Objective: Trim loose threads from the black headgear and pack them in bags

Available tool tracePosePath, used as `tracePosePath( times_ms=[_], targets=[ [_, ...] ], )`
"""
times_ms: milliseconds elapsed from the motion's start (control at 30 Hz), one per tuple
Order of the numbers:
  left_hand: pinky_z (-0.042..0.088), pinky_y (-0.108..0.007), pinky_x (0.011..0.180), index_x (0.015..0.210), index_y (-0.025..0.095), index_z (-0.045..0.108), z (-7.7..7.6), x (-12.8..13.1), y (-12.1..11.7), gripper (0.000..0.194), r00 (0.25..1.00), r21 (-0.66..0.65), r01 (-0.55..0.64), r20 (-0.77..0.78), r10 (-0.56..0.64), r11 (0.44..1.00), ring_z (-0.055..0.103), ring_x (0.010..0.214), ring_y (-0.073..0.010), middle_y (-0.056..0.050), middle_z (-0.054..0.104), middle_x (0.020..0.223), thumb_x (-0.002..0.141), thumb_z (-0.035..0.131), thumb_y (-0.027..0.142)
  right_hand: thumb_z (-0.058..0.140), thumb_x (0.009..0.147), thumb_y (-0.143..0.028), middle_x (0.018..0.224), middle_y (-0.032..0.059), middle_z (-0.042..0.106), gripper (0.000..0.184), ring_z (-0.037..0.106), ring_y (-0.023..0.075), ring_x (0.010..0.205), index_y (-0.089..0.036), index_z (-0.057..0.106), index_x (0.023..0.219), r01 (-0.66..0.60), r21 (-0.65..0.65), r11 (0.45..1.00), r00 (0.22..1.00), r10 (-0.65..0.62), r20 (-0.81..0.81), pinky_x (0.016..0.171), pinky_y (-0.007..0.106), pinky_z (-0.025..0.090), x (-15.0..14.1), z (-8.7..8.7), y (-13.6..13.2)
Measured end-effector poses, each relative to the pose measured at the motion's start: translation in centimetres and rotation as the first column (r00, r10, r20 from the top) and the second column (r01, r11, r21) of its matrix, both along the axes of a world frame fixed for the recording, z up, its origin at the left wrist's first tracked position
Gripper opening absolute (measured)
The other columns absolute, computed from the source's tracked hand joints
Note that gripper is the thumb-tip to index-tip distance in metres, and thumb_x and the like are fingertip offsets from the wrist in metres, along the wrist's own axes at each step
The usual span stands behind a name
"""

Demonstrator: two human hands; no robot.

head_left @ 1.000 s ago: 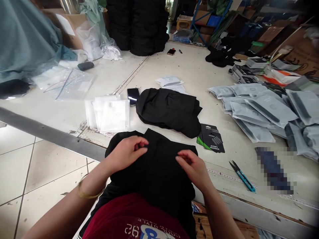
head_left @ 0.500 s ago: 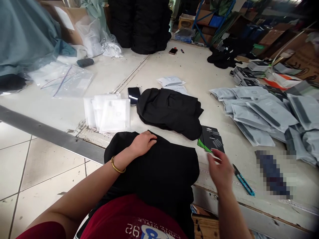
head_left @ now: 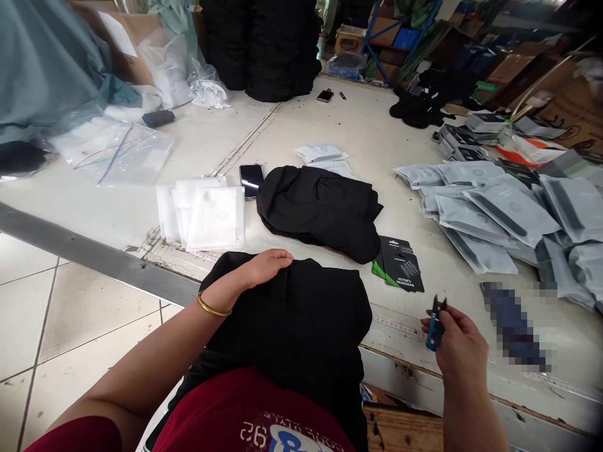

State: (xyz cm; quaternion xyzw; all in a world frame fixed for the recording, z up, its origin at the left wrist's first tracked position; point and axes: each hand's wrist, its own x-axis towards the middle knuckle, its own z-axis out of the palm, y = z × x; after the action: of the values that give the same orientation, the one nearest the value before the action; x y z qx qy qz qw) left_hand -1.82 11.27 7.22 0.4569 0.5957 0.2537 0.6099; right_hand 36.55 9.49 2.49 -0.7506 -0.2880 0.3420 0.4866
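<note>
While the L hand (head_left: 261, 269) lies open, palm down, on a black garment (head_left: 292, 320) draped over the counter (head_left: 330, 132) edge, the R hand (head_left: 459, 351) has its grip closed on blue-handled thread snips (head_left: 434, 333), tips up, just right of the garment. Folded black cloth (head_left: 320, 213) & an Actor's Headgear card (head_left: 400, 265) lie just past the garment, on the counter.
</note>
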Motion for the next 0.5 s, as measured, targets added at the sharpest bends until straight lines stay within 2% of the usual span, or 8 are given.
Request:
tracePosePath(
  times_ms=[33, 100, 133, 200, 267, 367, 433, 500],
  targets=[
    [0.040, -0.024, 0.057, 0.081, 0.017, 0.061, 0.2, -0.1, -0.1, 0.016, 0.995, -0.073, -0.026, 0.095, 0.033, 0.997, 0.048, 0.056, -0.0115, 0.002, 0.055, 0.064, 0.078, 0.052, 0.029, 0.067, 0.061, -0.035, 0.072, -0.0005, 0.060, 0.035, 0.055, 0.0129, 0.051, -0.021, 0.060, 0.093, -0.054, 0.002, 0.999, 0.981, 0.053, -0.185, 0.047, 0.027, 0.047, -1.7, 0.7, 0.1],
    [0.033, -0.021, 0.050, 0.081, 0.016, 0.062, 0.4, -0.2, -0.3, 0.016, 0.979, -0.140, -0.049, 0.188, 0.075, 0.989, 0.041, 0.050, -0.0086, 0.004, 0.050, 0.058, 0.074, 0.056, 0.029, 0.073, 0.059, -0.035, 0.079, 0.0014, 0.061, 0.038, 0.053, 0.0099, 0.054, -0.019, 0.062, 0.091, -0.257, -0.006, 0.966, 0.875, 0.230, -0.426, 0.045, 0.023, 0.045, -5.4, 2.1, 0.0],
    [0.031, -0.021, 0.049, 0.080, 0.015, 0.062, 0.5, -0.3, -0.4, 0.017, 0.977, -0.140, -0.052, 0.196, 0.079, 0.989, 0.039, 0.049, -0.0078, 0.004, 0.049, 0.057, 0.072, 0.058, 0.030, 0.075, 0.058, -0.034, 0.085, 0.0031, 0.062, 0.042, 0.052, 0.0097, 0.057, -0.018, 0.063, 0.094, -0.347, 0.007, 0.938, 0.824, 0.308, -0.476, 0.045, 0.022, 0.045, -7.3, 2.7, -0.3],
    [0.028, -0.020, 0.049, 0.077, 0.014, 0.063, 0.8, -0.3, -0.6, 0.019, 0.978, -0.125, -0.052, 0.193, 0.076, 0.991, 0.036, 0.049, -0.0070, 0.005, 0.046, 0.055, 0.071, 0.061, 0.032, 0.077, 0.058, -0.032, 0.094, 0.0055, 0.062, 0.048, 0.051, 0.0093, 0.058, -0.018, 0.063, 0.101, -0.452, 0.053, 0.890, 0.789, 0.427, -0.442, 0.042, 0.022, 0.043, -10.8, 3.7, -1.0],
    [0.027, -0.020, 0.048, 0.077, 0.013, 0.063, 1.1, -0.2, -0.7, 0.021, 0.976, -0.128, -0.053, 0.204, 0.079, 0.990, 0.036, 0.049, -0.0068, 0.005, 0.045, 0.055, 0.071, 0.062, 0.033, 0.074, 0.063, -0.034, 0.097, 0.0064, 0.062, 0.049, 0.049, 0.0088, 0.056, -0.019, 0.060, 0.108, -0.535, 0.102, 0.839, 0.785, 0.538, -0.307, 0.041, 0.022, 0.042, -13.7, 4.3, -1.8],
    [0.026, -0.020, 0.047, 0.080, 0.014, 0.062, 1.5, -0.1, -0.9, 0.024, 0.967, -0.149, -0.049, 0.241, 0.085, 0.988, 0.036, 0.049, -0.0067, 0.004, 0.047, 0.057, 0.069, 0.064, 0.035, 0.068, 0.071, -0.033, 0.097, 0.0048, 0.062, 0.046, 0.051, 0.0096, 0.058, -0.022, 0.057, 0.114, -0.644, 0.201, 0.738, 0.760, 0.649, 0.048, 0.051, 0.026, 0.049, -17.1, 4.7, -2.2],
    [0.026, -0.020, 0.047, 0.080, 0.014, 0.061, 1.7, 0.0, -1.0, 0.025, 0.963, -0.150, -0.032, 0.259, 0.070, 0.988, 0.037, 0.049, -0.0070, 0.004, 0.048, 0.058, 0.068, 0.065, 0.035, 0.065, 0.075, -0.029, 0.100, 0.0043, 0.063, 0.043, 0.057, 0.0125, 0.069, -0.024, 0.056, 0.117, -0.721, 0.271, 0.637, 0.692, 0.648, 0.318, 0.064, 0.029, 0.052, -18.6, 4.8, -1.8],
    [0.026, -0.020, 0.046, 0.078, 0.014, 0.060, 2.0, 0.1, -1.2, 0.024, 0.964, -0.125, -0.017, 0.261, 0.049, 0.992, 0.038, 0.049, -0.0070, 0.004, 0.048, 0.057, 0.068, 0.065, 0.035, 0.059, 0.080, -0.025, 0.104, 0.0040, 0.064, 0.040, 0.061, 0.0154, 0.082, -0.026, 0.055, 0.119, -0.814, 0.300, 0.498, 0.579, 0.646, 0.497, 0.075, 0.031, 0.053, -19.7, 4.8, -1.1]
  ],
)
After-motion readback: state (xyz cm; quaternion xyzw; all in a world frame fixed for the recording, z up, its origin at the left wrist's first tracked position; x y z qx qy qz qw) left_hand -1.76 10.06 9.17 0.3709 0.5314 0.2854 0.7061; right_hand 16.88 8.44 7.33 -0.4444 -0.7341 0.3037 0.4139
